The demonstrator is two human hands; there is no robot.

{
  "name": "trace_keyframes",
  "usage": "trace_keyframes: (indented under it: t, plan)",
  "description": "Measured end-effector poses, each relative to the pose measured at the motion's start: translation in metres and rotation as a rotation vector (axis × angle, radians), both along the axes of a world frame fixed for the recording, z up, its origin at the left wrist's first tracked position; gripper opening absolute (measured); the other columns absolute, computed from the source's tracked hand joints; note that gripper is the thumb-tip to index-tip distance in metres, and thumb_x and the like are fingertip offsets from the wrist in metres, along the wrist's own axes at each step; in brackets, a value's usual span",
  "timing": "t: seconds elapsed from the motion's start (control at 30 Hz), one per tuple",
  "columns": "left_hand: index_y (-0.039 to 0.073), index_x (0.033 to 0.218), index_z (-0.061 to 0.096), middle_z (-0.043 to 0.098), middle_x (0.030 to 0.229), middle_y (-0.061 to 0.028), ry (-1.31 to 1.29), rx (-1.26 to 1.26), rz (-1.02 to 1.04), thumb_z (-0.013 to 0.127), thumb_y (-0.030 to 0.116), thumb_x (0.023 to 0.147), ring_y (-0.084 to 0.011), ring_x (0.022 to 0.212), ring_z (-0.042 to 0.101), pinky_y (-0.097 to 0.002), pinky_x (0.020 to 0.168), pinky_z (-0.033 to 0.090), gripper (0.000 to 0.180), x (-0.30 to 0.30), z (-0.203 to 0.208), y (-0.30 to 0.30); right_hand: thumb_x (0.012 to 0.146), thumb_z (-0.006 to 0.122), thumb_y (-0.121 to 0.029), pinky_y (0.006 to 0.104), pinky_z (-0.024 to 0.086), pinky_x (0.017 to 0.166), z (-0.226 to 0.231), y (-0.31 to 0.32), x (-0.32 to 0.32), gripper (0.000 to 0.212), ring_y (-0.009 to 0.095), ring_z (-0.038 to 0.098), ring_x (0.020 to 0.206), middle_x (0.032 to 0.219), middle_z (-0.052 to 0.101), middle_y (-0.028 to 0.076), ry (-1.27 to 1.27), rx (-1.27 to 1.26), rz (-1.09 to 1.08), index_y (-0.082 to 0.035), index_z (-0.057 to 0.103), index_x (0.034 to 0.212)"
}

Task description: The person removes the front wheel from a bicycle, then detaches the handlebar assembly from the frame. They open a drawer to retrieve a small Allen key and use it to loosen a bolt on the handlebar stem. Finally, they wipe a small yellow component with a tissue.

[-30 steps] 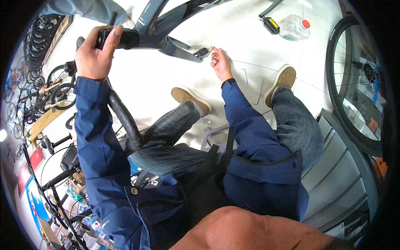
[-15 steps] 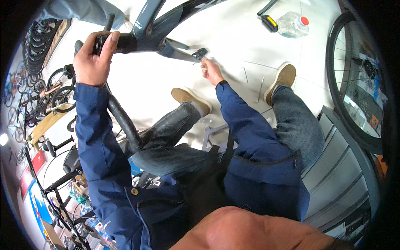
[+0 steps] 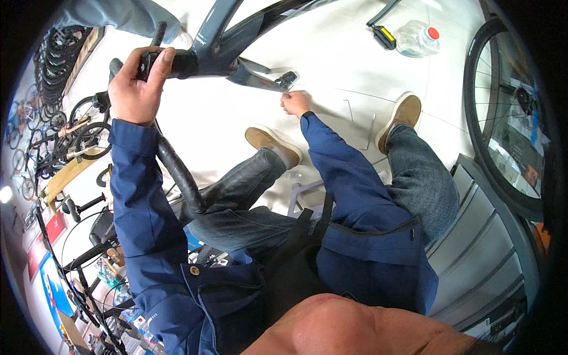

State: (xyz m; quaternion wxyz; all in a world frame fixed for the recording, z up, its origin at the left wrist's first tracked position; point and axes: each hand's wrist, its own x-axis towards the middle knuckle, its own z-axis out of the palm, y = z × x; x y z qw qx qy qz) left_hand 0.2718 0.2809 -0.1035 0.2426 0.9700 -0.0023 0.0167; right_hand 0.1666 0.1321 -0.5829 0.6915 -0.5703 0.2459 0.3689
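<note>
My left hand point(image 3: 139, 89) is wrapped round the middle of the handlebar at the black stem point(image 3: 180, 63) of a dark bicycle frame point(image 3: 214, 44). One drop of the black handlebar point(image 3: 180, 171) curves down beside my left forearm. The fork point(image 3: 257, 80) points to the right and carries no wheel. At its end sits a small black brake caliper point(image 3: 287, 79). Just below that caliper, my right hand point(image 3: 296, 103) is closed with its fingertips pinched together. Whatever is between those fingers is too small or hidden to make out.
Two thin L-shaped hex keys, one a bent rod point(image 3: 348, 110), lie on the white floor near my right shoe point(image 3: 403, 115). Beyond are a black-and-yellow lamp point(image 3: 384, 37) and a red-capped clear jug point(image 3: 418, 40). A wheel point(image 3: 473, 89) leans by a grey cabinet point(image 3: 479, 236). Another person's leg point(image 3: 124, 18) is at upper left.
My right hand has drawn slightly down and left, away from the caliper, its fingers more curled. The bicycle frame and my left hand have shifted a little to the right in view.
</note>
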Motion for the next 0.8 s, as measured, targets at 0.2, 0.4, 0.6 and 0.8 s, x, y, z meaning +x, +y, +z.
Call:
trace_keyframes:
  t: [0.2, 0.4, 0.6, 0.8]
  plan:
    - [0.002, 0.110, 0.074, 0.061, 0.074, 0.0035, -0.040, -0.005, -0.019, 0.077, 0.036, 0.098, -0.0038, 0.062, 0.052, -0.0196, 0.055, 0.042, 0.037, 0.000, -0.002, -0.001, 0.095, 0.059, -0.004, 0.0345, 0.052, 0.052, -0.069, 0.004, 0.021, 0.013, 0.022, 0.068, 0.068, 0.086, 0.072, 0.011, 0.317, 0.310, -0.467, -0.003, 0.071, 0.091]
    - [0.002, 0.111, 0.073, 0.061, 0.074, 0.0031, -0.027, -0.008, 0.012, 0.077, 0.038, 0.098, -0.0038, 0.061, 0.052, -0.0198, 0.056, 0.043, 0.039, 0.004, -0.004, 0.001, 0.100, 0.061, -0.016, 0.0262, 0.044, 0.053, -0.052, -0.025, 0.026, 0.021, 0.012, 0.052, 0.065, 0.088, 0.065, 0.005, 0.112, 0.239, -0.560, -0.003, 0.071, 0.113]
    - [0.001, 0.110, 0.073, 0.065, 0.076, 0.0004, -0.023, 0.019, 0.019, 0.077, 0.038, 0.097, -0.0056, 0.065, 0.056, -0.0211, 0.059, 0.046, 0.040, 0.002, -0.001, 0.000, 0.107, 0.058, -0.034, 0.0234, 0.042, 0.057, 0.027, -0.043, 0.035, 0.036, 0.005, 0.046, 0.066, 0.078, 0.053, -0.004, -0.097, 0.128, -0.605, -0.005, 0.070, 0.124]
    - [0.000, 0.108, 0.073, 0.072, 0.077, -0.0060, -0.020, 0.025, -0.001, 0.078, 0.040, 0.096, -0.0098, 0.073, 0.066, -0.0240, 0.068, 0.052, 0.042, 0.003, -0.001, 0.003, 0.112, 0.046, -0.044, 0.0218, 0.040, 0.057, 0.066, -0.043, 0.028, 0.049, 0.004, 0.043, 0.063, 0.076, 0.052, -0.007, -0.138, 0.448, -0.501, -0.004, 0.072, 0.120]
